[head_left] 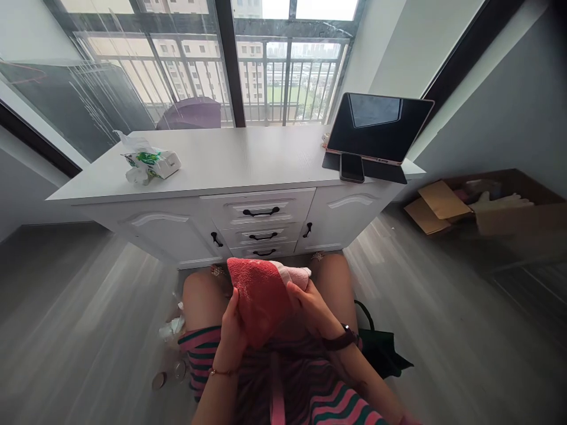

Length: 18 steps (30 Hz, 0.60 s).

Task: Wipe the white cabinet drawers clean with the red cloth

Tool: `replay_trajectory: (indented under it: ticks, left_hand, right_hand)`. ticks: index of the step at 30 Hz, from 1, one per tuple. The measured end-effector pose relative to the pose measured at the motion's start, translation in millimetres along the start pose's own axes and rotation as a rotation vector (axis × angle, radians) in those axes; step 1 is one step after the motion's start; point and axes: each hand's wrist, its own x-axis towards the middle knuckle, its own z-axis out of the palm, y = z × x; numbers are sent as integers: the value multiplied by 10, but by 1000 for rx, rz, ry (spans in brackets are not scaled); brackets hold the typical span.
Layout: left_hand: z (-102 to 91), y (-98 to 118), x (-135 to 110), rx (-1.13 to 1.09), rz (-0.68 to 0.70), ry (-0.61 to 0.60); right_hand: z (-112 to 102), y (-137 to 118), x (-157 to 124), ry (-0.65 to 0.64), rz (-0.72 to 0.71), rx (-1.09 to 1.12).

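A red and pink cloth (259, 292) lies bunched over my lap, held between both hands. My left hand (233, 330) grips its lower left edge, fingers curled behind the fabric. My right hand (310, 307), with a dark watch on the wrist, pinches the cloth's right side where the pale pink part shows. I sit facing a white cabinet (230, 171), my knees close to its drawers.
On the cabinet top lie a tissue pack (148, 162) at the left and a dark tablet (376, 127) with a phone (352, 168) at the right. A cardboard box (482, 206) sits on the floor at the right, a dark bag (381, 348) by my right leg, crumpled tissue (172, 327) at my left.
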Motion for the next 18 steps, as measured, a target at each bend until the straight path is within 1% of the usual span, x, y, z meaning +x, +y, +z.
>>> replay_trajectory:
  ticks: [2, 3, 4, 5, 7, 10, 12, 14, 18]
  left_hand:
    - [19, 10, 7, -41, -7, 95]
    - [27, 15, 6, -51, 12, 134]
    - [34, 21, 3, -50, 49, 146]
    - [38, 27, -2, -38, 91, 137]
    - [41, 39, -15, 7, 149, 82]
    - [38, 51, -33, 54, 175, 25]
    - [29, 54, -36, 73, 188, 7]
    - [19, 52, -31, 87, 191, -10]
    - [1, 36, -18, 120, 219, 8]
  right_hand:
    - [-21, 26, 1, 73, 37, 5]
    - [-21, 27, 2, 96, 63, 18]
    - [-14, 21, 4, 109, 85, 34]
    - [-1, 7, 8, 114, 90, 46]
    - [33, -31, 24, 113, 28, 42]
    - [72, -81, 51, 150, -104, -2]
    - [75, -96, 63, 174, -127, -23]
    - [66, -100, 70, 147, -110, -56]
    - [55, -89, 88, -25, -14, -122]
